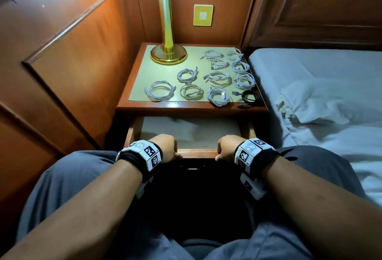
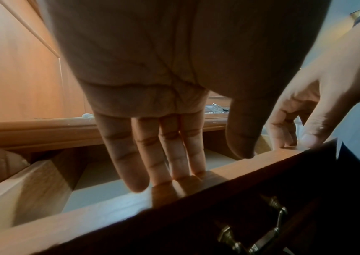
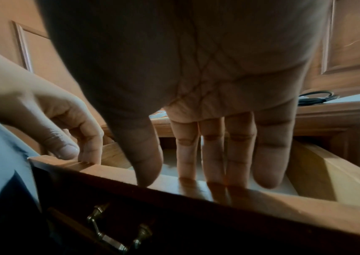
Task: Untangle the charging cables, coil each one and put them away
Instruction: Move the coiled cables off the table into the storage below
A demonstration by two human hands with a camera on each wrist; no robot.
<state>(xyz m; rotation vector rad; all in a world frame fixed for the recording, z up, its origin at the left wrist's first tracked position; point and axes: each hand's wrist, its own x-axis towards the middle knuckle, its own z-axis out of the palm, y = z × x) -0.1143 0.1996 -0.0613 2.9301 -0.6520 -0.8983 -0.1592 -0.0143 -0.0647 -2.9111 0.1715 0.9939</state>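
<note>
Several coiled white cables [image 1: 161,90] lie apart on the green mat of the nightstand [image 1: 186,105], and one coiled black cable [image 1: 251,96] sits at its front right corner, also seen as the black cable [image 3: 314,98]. Below, the drawer [image 1: 198,153] stands pulled out, with only its pale lined bottom [image 1: 186,129] showing. My left hand [image 1: 167,148] [image 2: 207,165] and right hand [image 1: 225,148] [image 3: 181,181] both hold the drawer's front panel, fingers down inside, thumbs on the top edge. Neither hand holds a cable.
A brass lamp [image 1: 168,53] stands at the nightstand's back left. The bed [image 1: 320,94] adjoins on the right and wood panelling closes the left. A brass pull handle [image 2: 262,233] [image 3: 113,229] hangs on the drawer front. My knees flank the drawer.
</note>
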